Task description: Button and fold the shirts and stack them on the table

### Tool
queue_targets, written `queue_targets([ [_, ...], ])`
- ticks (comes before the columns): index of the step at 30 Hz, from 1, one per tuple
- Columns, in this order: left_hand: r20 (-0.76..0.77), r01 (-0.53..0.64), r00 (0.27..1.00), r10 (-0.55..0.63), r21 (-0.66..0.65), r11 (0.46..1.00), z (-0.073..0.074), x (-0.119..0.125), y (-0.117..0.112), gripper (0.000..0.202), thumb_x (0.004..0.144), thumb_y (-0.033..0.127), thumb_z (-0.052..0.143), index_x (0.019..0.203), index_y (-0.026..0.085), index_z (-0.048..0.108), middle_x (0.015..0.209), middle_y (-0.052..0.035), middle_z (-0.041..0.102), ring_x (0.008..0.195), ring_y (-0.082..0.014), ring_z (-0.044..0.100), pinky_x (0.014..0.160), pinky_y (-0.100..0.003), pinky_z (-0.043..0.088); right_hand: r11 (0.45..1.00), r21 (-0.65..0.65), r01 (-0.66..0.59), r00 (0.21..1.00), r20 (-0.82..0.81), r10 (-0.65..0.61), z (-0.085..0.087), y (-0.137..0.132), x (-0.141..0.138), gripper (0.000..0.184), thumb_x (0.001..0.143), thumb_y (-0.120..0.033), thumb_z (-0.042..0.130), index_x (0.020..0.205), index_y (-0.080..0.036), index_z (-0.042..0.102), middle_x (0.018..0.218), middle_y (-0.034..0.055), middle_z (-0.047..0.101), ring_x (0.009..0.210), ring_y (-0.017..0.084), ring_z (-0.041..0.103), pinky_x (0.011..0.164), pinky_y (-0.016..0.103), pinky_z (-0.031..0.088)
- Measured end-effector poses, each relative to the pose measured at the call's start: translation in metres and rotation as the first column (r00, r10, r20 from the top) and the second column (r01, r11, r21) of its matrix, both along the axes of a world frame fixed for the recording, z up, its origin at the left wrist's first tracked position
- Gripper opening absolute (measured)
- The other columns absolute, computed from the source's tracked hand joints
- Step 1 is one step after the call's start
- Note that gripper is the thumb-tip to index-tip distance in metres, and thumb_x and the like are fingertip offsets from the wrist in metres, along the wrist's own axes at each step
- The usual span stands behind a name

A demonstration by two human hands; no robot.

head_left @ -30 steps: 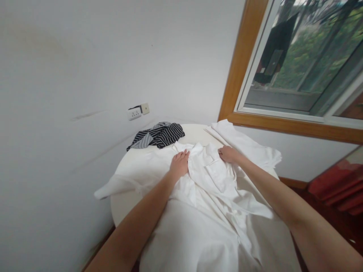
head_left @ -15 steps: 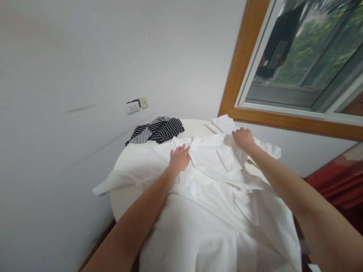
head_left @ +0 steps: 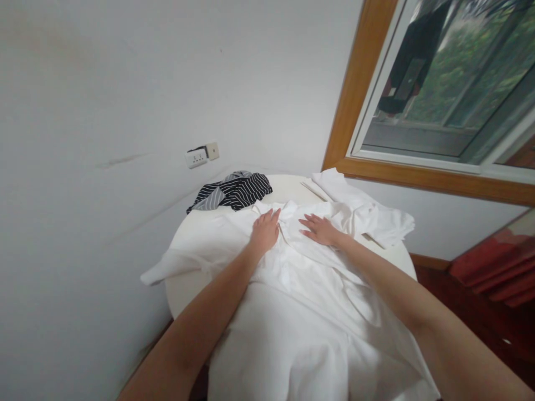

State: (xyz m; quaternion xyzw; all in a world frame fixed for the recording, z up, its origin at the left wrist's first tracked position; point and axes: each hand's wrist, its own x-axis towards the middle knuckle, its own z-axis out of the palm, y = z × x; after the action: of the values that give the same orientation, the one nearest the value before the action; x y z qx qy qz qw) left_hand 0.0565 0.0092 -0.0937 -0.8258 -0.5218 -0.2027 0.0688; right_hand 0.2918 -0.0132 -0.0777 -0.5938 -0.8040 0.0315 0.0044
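A white shirt (head_left: 288, 328) lies spread over a round white table (head_left: 184, 292), its lower part hanging over the near edge. Near the collar, my left hand (head_left: 264, 231) rests flat on the cloth with its fingers stretched out. My right hand (head_left: 320, 228) lies on the shirt's right front, fingers spread, holding nothing; it covers part of the chest area. One sleeve (head_left: 167, 267) reaches off the table's left edge. To the right of my right hand, more white cloth (head_left: 380, 220) lies bunched.
Black-and-white striped cloth (head_left: 234, 191) sits crumpled at the table's back left. A thin flat edge (head_left: 315, 190) shows beside the white cloth at the back. Behind are a wall with a socket (head_left: 196, 158) and a wood-framed window (head_left: 418, 169). Red fabric (head_left: 501, 262) hangs at right.
My right hand has let go of the cloth at the right and moved left, now lying flat on the shirt front. The left hand stays in place.
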Motion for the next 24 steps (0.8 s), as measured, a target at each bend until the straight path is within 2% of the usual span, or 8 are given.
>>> queue_targets([
  [3,-0.026,0.017,1.000,-0.017,-0.023,1.000,-0.002,-0.003,0.001,0.050,0.092,0.028,0.038,0.141,0.020,0.038,0.142,-0.0093,0.046,0.128,-0.0229,0.042,0.106,-0.037,0.034,0.992,-0.011,0.122,0.992,-0.028,-0.122,-0.010,0.004,-0.004,0.064,0.092,-0.065,0.017,0.148,-0.034,0.026,0.158,0.0002,0.015,0.145,0.026,0.011,0.112,0.058,0.011],
  [6,-0.048,0.015,0.999,-0.017,-0.042,0.999,-0.006,-0.008,0.002,0.050,0.094,0.034,0.035,0.141,0.018,0.039,0.143,-0.0109,0.045,0.130,-0.0238,0.041,0.108,-0.038,0.032,0.980,-0.033,0.198,0.980,-0.032,-0.199,-0.012,0.012,-0.004,0.067,0.091,-0.068,0.015,0.148,-0.034,0.024,0.158,-0.0002,0.012,0.145,0.026,0.008,0.111,0.061,0.010],
  [10,-0.083,-0.027,0.996,0.019,-0.096,0.995,-0.009,-0.018,0.003,0.056,0.094,0.040,0.033,0.144,0.015,0.034,0.148,-0.0128,0.039,0.135,-0.0259,0.035,0.110,-0.041,0.029,0.970,-0.034,0.240,0.970,-0.029,-0.241,-0.012,0.022,-0.003,0.067,0.090,-0.068,0.014,0.148,-0.035,0.022,0.158,-0.0003,0.011,0.145,0.026,0.008,0.110,0.062,0.011],
  [13,-0.132,-0.072,0.990,0.048,-0.179,0.981,-0.008,-0.025,0.002,0.060,0.093,0.045,0.032,0.144,0.013,0.036,0.150,-0.0141,0.035,0.138,-0.0294,0.031,0.112,-0.046,0.026,0.966,-0.036,0.257,0.966,-0.011,-0.257,-0.013,0.025,-0.002,0.067,0.091,-0.067,0.014,0.149,-0.035,0.021,0.159,-0.0004,0.011,0.145,0.026,0.008,0.110,0.062,0.011],
  [16,-0.162,-0.111,0.984,0.070,-0.260,0.959,-0.004,-0.027,0.001,0.060,0.094,0.049,0.026,0.144,0.018,0.036,0.153,-0.0109,0.030,0.140,-0.0306,0.026,0.112,-0.054,0.022,0.965,-0.044,0.260,0.966,0.003,-0.260,-0.013,0.023,-0.004,0.067,0.091,-0.067,0.012,0.149,-0.035,0.019,0.159,-0.0005,0.009,0.145,0.026,0.006,0.111,0.060,0.010],
  [21,-0.179,-0.151,0.980,0.087,-0.391,0.908,0.007,-0.024,-0.003,0.064,0.092,0.059,0.017,0.148,0.030,0.026,0.158,-0.0058,0.015,0.144,-0.0305,0.012,0.107,-0.068,0.011,0.950,-0.083,0.302,0.953,0.023,-0.302,-0.008,0.006,-0.015,0.066,0.091,-0.065,0.009,0.150,-0.035,0.013,0.159,0.0005,0.003,0.145,0.027,0.001,0.109,0.064,0.009],
  [24,-0.199,-0.117,0.980,0.026,-0.465,0.877,0.013,-0.026,-0.006,0.068,0.088,0.066,0.018,0.148,0.034,0.021,0.159,-0.0065,0.008,0.145,-0.0324,0.006,0.105,-0.071,0.008,0.926,-0.159,0.342,0.940,0.069,-0.335,0.006,-0.007,-0.026,0.071,0.091,-0.065,0.014,0.151,-0.028,0.013,0.159,0.0071,0.003,0.144,0.034,0.005,0.103,0.069,0.017],
])
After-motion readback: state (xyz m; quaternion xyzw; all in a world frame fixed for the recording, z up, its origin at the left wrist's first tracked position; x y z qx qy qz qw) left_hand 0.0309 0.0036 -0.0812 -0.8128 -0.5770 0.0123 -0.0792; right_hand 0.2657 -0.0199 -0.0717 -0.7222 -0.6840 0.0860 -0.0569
